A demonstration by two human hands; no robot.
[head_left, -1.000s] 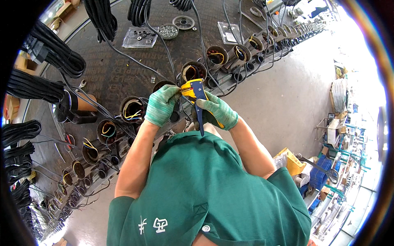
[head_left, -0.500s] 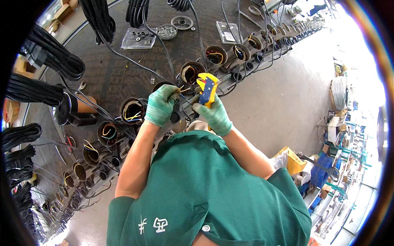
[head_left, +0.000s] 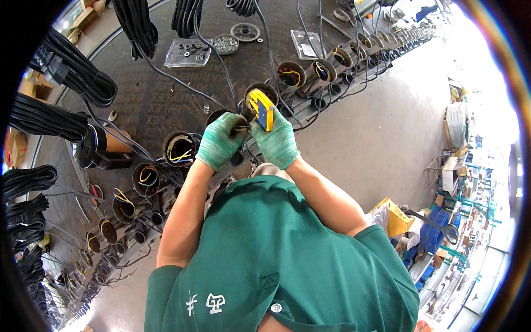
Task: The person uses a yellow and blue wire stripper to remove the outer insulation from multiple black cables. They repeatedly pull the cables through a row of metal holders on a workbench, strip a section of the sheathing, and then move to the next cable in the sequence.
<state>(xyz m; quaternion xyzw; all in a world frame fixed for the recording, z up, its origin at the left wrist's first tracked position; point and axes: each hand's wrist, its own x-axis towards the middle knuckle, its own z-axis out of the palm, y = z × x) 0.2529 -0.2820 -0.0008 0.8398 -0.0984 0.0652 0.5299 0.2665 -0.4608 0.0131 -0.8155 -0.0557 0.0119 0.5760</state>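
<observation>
My left hand [head_left: 220, 143], in a green and white knit glove, is closed in a pinch on thin wire ends [head_left: 241, 128]. Beside it, my right hand [head_left: 276, 143], gloved alike, grips a yellow and blue wire stripper [head_left: 262, 109], tilted with its head up and away from me. The fingertips of both hands nearly meet at the wires; the glove hides part of the tool. Round open metal housings stand in a row along the bench edge, one [head_left: 180, 149] left of my left hand with yellow, white and blue wires in it, another [head_left: 291, 76] beyond my right hand.
Coiled black cables [head_left: 77, 77] lie along the far left, their leads running to the housings. On the dark bench top [head_left: 138, 105] are a bag of small parts [head_left: 188, 53], a bowl of small fittings [head_left: 225, 44] and a grey ring [head_left: 245, 32]. Concrete floor [head_left: 354, 138] lies right.
My right hand has moved left toward my left hand, bringing the wire stripper to the wires. The stripper has turned to lean left. My left hand has barely shifted.
</observation>
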